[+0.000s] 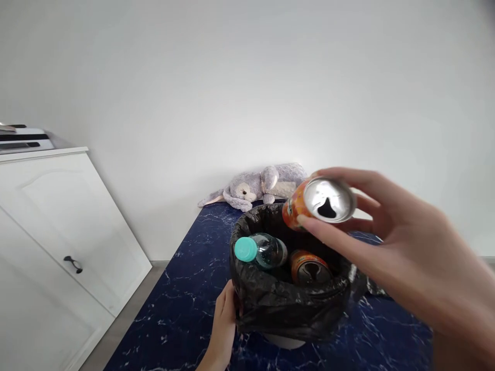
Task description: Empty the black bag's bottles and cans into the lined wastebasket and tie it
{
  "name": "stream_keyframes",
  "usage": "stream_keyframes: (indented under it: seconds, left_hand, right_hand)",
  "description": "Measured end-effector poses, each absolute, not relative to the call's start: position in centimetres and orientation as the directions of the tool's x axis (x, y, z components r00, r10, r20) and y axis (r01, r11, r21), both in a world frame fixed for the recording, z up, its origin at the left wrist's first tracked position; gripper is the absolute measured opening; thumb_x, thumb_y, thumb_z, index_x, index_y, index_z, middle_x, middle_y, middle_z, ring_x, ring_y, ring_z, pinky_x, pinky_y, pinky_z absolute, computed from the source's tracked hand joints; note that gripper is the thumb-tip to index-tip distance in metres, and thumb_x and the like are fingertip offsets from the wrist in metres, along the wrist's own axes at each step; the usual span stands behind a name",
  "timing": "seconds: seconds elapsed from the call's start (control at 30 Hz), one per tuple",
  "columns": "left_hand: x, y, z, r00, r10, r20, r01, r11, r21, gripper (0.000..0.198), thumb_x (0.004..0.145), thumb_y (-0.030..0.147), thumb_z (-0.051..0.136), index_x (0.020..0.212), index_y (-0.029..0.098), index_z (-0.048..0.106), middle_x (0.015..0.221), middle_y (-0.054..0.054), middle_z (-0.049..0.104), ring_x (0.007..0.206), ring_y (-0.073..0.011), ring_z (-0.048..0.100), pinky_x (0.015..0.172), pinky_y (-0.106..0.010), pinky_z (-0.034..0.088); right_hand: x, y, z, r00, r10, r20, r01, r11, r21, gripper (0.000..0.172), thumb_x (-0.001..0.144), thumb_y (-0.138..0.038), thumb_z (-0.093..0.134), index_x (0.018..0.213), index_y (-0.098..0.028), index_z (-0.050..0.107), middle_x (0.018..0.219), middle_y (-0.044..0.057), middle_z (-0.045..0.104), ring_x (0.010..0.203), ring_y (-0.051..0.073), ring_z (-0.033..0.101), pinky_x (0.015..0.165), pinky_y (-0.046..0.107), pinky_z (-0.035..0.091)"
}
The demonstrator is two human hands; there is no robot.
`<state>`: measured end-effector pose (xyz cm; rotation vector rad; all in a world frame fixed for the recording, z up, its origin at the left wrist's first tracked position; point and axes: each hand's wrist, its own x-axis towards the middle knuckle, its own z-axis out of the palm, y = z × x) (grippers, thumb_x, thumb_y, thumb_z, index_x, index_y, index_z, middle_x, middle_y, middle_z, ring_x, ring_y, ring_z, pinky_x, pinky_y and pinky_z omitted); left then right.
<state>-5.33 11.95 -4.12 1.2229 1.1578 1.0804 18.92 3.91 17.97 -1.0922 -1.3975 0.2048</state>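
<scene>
An orange drink can (299, 204), opened at its silver top, is in my right hand (390, 232), fingers and thumb closed around it. The can tilts above the right part of a small trash bin lined with a black bag (286, 314). Inside the bin stand a clear bottle (270, 251) with a turquoise cap and another opened orange can (309, 268). Against the bin's left side my left hand (224, 314) grips the bagged wall, its fingertips partly hidden. Below the bag a bit of the bin's pale base (284, 341) shows.
The bin stands on a dark blue marble-patterned table (185, 288). A grey plush rabbit (251, 188) lies at the back edge by the white wall. To the left is a white cabinet (58, 221) with a black handle, and a white and black device (25, 140) on top.
</scene>
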Motion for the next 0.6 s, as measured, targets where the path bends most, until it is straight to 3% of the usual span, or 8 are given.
stream_keyframes:
  seconds: [0.1, 0.17, 0.27, 0.43, 0.6]
  left_hand:
    - [-5.5, 11.9, -4.0, 0.034, 0.994, -0.101, -0.023, 0.102, 0.995, 0.064, 0.088, 0.084, 0.059, 0.116, 0.03, 0.081, 0.125, -0.013, 0.077, 0.128, -0.0441, 0.065, 0.093, -0.046, 0.06]
    - [-5.6, 11.9, -4.1, -0.008, 0.989, -0.148, -0.035, 0.148, 0.988, 0.063, 0.086, 0.083, 0.064, 0.12, 0.032, 0.08, 0.143, -0.011, 0.07, 0.146, -0.0463, 0.052, 0.105, -0.048, 0.056]
    - [-6.0, 12.0, -4.6, -0.029, 0.978, -0.207, -0.047, 0.205, 0.978, 0.062, 0.083, 0.081, 0.068, 0.123, 0.034, 0.079, 0.156, -0.008, 0.061, 0.157, -0.0473, 0.037, 0.115, -0.05, 0.05]
    - [-6.7, 12.1, -5.5, -0.003, 0.972, -0.235, -0.056, 0.235, 0.97, 0.06, 0.083, 0.076, 0.072, 0.127, 0.035, 0.076, 0.16, -0.007, 0.058, 0.161, -0.0472, 0.031, 0.117, -0.051, 0.05]
    - [-6.1, 12.4, -4.8, 0.063, 0.985, -0.158, -0.095, 0.163, 0.982, 0.061, 0.084, 0.074, 0.071, 0.13, 0.034, 0.076, 0.144, -0.012, 0.071, 0.155, -0.0479, 0.041, 0.112, -0.053, 0.053]
  right_hand:
    - [20.3, 4.9, 17.4, 0.155, 0.797, 0.584, 0.606, 0.39, -0.693, 0.052, 0.09, -0.048, 0.081, 0.137, -0.03, 0.069, 0.114, 0.009, 0.079, 0.089, 0.027, 0.079, 0.064, 0.033, 0.065]
    - [20.4, 5.6, 16.8, 0.104, 0.82, 0.564, 0.697, 0.344, -0.629, 0.044, 0.09, -0.045, 0.079, 0.132, -0.031, 0.072, 0.115, 0.008, 0.079, 0.089, 0.027, 0.078, 0.066, 0.034, 0.064]
    - [20.2, 6.4, 16.2, 0.052, 0.839, 0.541, 0.772, 0.31, -0.555, 0.042, 0.09, -0.049, 0.077, 0.13, -0.035, 0.074, 0.123, 0.006, 0.078, 0.09, 0.027, 0.078, 0.069, 0.035, 0.063]
    - [21.1, 6.4, 16.7, 0.236, 0.826, 0.511, 0.703, 0.218, -0.677, 0.055, 0.086, -0.072, 0.073, 0.123, -0.032, 0.079, 0.104, 0.009, 0.083, 0.091, 0.032, 0.079, 0.067, 0.038, 0.062]
    - [23.4, 7.7, 16.3, 0.408, 0.742, 0.533, 0.612, 0.211, -0.762, 0.044, 0.094, -0.064, 0.065, 0.111, -0.026, 0.08, 0.1, 0.009, 0.082, 0.094, 0.029, 0.079, 0.082, 0.043, 0.063]
